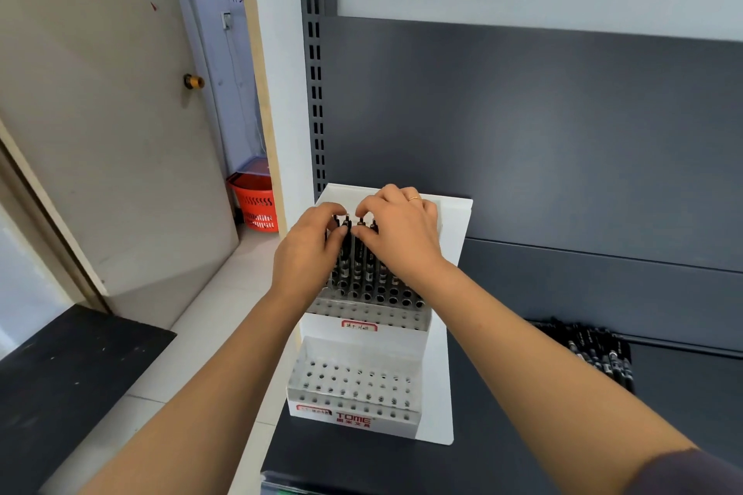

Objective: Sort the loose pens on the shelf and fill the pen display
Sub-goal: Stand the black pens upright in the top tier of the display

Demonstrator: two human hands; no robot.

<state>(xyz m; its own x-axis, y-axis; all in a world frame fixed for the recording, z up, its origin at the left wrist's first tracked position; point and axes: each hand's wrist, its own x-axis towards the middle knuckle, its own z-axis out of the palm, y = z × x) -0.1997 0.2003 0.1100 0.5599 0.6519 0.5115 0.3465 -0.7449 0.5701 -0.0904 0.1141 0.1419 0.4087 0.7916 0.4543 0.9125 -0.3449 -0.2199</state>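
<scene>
A dark grey shelf [362, 466] is being used as the carrying surface, and it is being closed off behind by a grey back panel [563, 133]. A white pen display [440, 374] is being carried upright at its left end. Loose black pens [595, 354] are being held in a flat heap further right, apart from the display and close to the panel.

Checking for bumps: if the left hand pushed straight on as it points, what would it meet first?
Likely the upright black pens in the white pen display, then the right hand; depth unclear.
</scene>
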